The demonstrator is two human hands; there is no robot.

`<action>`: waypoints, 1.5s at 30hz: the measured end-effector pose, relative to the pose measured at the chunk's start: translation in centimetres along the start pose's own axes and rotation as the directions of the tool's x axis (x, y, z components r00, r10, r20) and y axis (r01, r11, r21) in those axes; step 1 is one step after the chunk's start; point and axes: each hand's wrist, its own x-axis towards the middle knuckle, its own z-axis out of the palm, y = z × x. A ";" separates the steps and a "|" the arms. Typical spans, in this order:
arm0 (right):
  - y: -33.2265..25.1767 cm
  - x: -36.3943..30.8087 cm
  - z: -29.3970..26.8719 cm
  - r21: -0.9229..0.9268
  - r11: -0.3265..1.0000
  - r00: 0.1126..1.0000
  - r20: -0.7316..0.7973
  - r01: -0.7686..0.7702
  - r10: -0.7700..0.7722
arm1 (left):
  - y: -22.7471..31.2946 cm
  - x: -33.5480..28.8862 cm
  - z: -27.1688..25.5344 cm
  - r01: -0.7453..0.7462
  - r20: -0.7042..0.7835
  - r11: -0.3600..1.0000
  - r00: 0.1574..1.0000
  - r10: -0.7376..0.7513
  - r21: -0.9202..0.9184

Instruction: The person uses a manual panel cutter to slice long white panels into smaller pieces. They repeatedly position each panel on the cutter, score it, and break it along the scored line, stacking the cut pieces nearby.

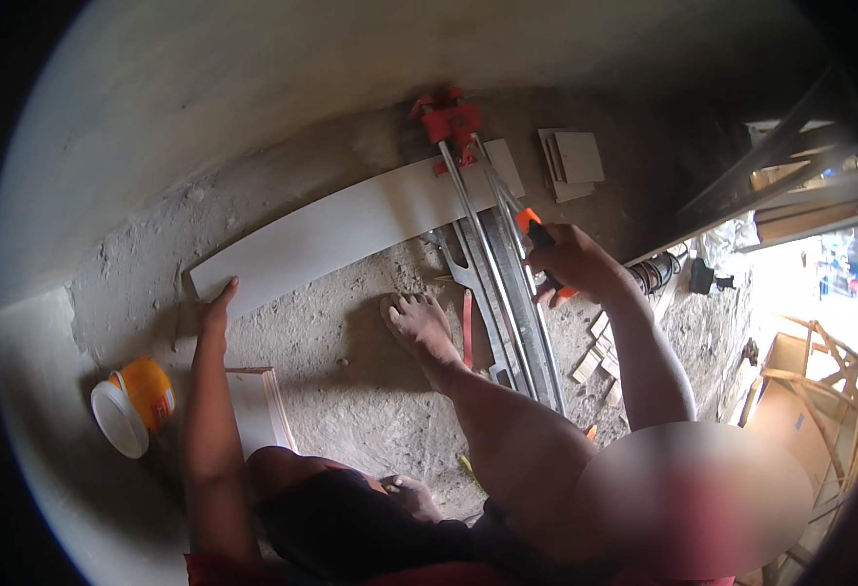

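A long white tile (331, 232) lies slantwise on the floor, its far right end on the bed of a manual tile cutter (503, 293) with two silver rails and a red end piece. My left hand (216, 311) is at the tile's left end, thumb on top of the corner and the other fingers hidden. My right hand (577, 262) is closed around the black and orange handle (531, 225) of the cutter, partway along the rails. Beside the cutter's near left side, a thin red strip (467, 330) rests on the floor.
Small tile pieces (573, 158) lean near the far wall. A yellow bucket (146, 391) with a white lid lies at left. Stacked tiles (261, 405) sit near my left forearm. Tile scraps (600, 352) and a dark cylindrical tool (655, 273) are at right. My bare foot (421, 327) is beside the cutter.
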 end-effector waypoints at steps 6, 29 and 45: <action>6.7 -5.5 2.1 0.192 0.971 0.989 0.066 -0.140 0.130 | 0.3 -0.4 0.1 -0.008 -0.020 0.999 1.000 0.008 -0.045; 13.0 26.7 -0.6 0.258 0.939 0.791 -0.612 0.227 -0.023 | -1.1 1.2 -0.1 0.074 -0.123 0.996 0.990 -0.067 0.058; 10.0 14.6 -12.0 0.750 0.347 0.645 -0.661 0.563 0.384 | -0.6 0.1 0.1 0.081 -0.117 0.996 0.990 -0.075 0.044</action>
